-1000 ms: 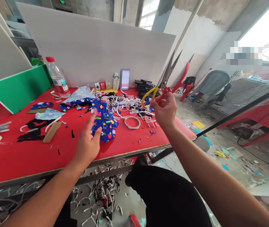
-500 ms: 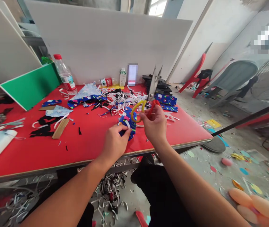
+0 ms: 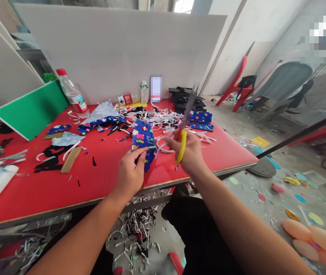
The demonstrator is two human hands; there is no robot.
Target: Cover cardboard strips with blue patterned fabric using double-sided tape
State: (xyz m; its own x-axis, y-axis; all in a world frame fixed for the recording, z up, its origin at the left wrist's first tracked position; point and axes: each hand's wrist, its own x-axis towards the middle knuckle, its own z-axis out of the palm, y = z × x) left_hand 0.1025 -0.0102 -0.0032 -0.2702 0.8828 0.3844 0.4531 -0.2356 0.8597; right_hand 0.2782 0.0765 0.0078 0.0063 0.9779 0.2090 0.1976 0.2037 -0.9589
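A red-topped table (image 3: 94,191) stands before a large white panel (image 3: 123,49), with a red chair (image 3: 241,86) and a grey chair (image 3: 284,84) on the littered floor (image 3: 240,194) to the right.

The left hand (image 3: 130,172) pinches the near part of a blue patterned cloth (image 3: 142,137) between thumb and forefinger, near the front edge of the table. The cloth extends away from the hand, towards a tangled heap of white and black strips (image 3: 163,119).

The right hand (image 3: 191,151) is closed around the scissors (image 3: 189,107), with their yellow and red handles in its grip. The blades point up and away and look close together, though blurred. A pale strip (image 3: 157,149) hangs by the right fingertips; whether they pinch it is unclear. Beneath lies a coil of white cord (image 3: 165,147), partly hidden by the hand.

Beyond the right hand, 2 folded blue pieces (image 3: 200,116) lie near a stack of black items (image 3: 187,99). Along the panel are an upright phone (image 3: 156,89), a small white bottle (image 3: 144,93) and a bottle on its side (image 3: 125,99). A red-capped bottle (image 3: 75,97) stands beside a tilted green board (image 3: 31,110).
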